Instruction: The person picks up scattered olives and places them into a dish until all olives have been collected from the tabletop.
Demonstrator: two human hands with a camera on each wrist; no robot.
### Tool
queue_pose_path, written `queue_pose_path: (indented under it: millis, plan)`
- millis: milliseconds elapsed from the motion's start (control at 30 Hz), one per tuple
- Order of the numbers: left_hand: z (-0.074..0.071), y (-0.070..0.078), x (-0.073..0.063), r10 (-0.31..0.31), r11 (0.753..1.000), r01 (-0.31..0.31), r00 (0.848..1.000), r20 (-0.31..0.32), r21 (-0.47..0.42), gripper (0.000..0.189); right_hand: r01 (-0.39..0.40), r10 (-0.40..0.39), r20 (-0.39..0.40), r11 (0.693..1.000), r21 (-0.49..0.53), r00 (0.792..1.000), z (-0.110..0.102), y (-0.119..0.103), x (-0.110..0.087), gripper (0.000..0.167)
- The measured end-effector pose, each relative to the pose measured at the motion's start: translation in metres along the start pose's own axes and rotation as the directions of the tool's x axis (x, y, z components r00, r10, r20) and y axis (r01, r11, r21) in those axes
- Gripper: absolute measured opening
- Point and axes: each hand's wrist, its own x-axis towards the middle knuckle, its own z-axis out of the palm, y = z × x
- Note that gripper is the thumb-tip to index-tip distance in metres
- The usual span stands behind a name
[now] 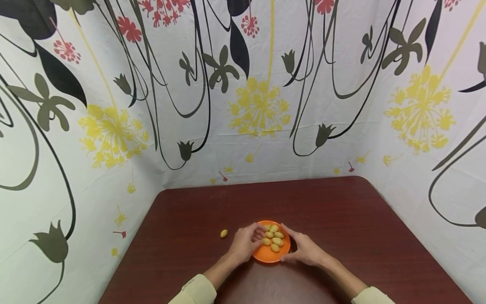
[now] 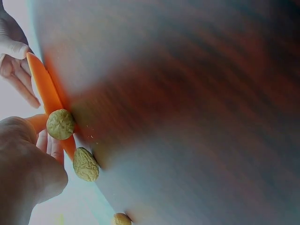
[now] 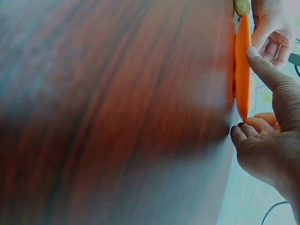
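Observation:
An orange plate (image 1: 267, 256) stands on the table with several small yellow-green oval fruits (image 1: 278, 242) on it. Thumb and fingers of my right hand (image 1: 308, 250) grip its right side at the rim. Over the plate's left part, close to the fruits, my left hand (image 1: 246, 244) has its fingers loosely bent; no fruit shows between them. In the left wrist view, a wrinkled fruit (image 2: 60, 124) overlaps the plate's edge, and another wrinkled fruit (image 2: 86, 164) lies on the table beside it. Farther left on the table is a single fruit (image 1: 224, 233).
Under everything is a dark red-brown wooden table (image 1: 341, 211) with rounded far corners. White cloth walls (image 1: 243, 164) printed with flowers and stems stand along its back and sides.

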Motion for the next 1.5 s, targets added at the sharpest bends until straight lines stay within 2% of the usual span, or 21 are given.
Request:
queue_pose_path:
  millis: [733, 1167, 1367, 1500]
  plan:
    - [0.002, 0.004, 0.002, -0.01, 0.999, 0.012, 1.0, -0.025, 0.045, 0.027, 0.009, -0.009, -0.003, 1.0, -0.004, 1.0, 0.002, 0.002, 0.001, 0.11]
    - [0.003, 0.004, 0.002, 0.019, 0.999, -0.017, 0.999, -0.045, 0.045, 0.026, 0.019, -0.019, -0.013, 1.0, -0.017, 1.0, 0.002, 0.004, 0.001, 0.111]
    - [-0.005, 0.004, -0.001, -0.009, 1.0, 0.008, 0.998, -0.059, -0.005, 0.025, 0.008, -0.009, -0.007, 1.0, -0.017, 1.0, 0.001, 0.003, 0.001, 0.111]
    - [-0.016, 0.001, -0.005, 0.013, 1.0, -0.012, 0.995, -0.103, 0.013, 0.022, 0.008, -0.008, -0.004, 1.0, -0.017, 1.0, 0.0, 0.002, 0.0, 0.111]
